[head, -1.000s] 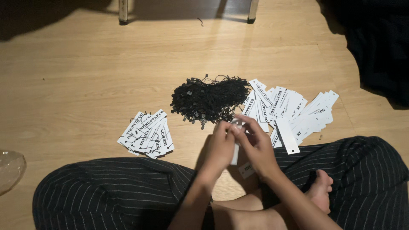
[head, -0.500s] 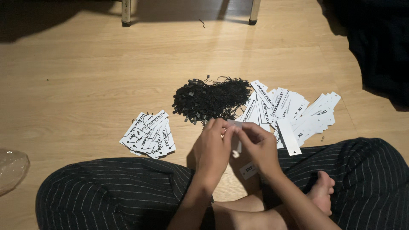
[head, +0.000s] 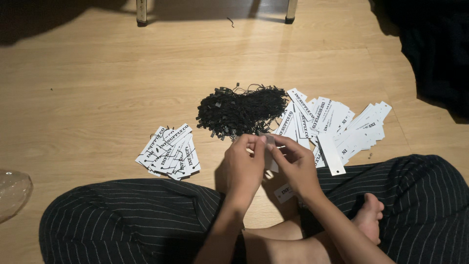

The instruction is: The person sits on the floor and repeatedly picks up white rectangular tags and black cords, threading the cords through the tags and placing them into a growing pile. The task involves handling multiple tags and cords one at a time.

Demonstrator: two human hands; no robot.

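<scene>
I sit cross-legged on a wooden floor. My left hand (head: 243, 166) and my right hand (head: 294, 164) meet in front of me, fingertips pinching one white paper tag (head: 268, 155) between them. Just beyond my fingers lies a heap of black string fasteners (head: 242, 109). To its right spreads a loose pile of white tags (head: 337, 126) without strings. On the left lies a smaller fanned stack of white tags with black strings attached (head: 169, 151). One more tag (head: 283, 192) lies on the floor under my right wrist.
My legs in dark striped trousers (head: 127, 220) frame the bottom of the view, with a bare foot (head: 369, 215) at right. Two furniture legs (head: 141, 11) stand at the far edge. Dark fabric (head: 435, 49) fills the upper right. A clear plastic item (head: 12, 193) sits at left.
Both hands have stayed together over the same tag, with only small finger movements. The piles on the floor have not moved.
</scene>
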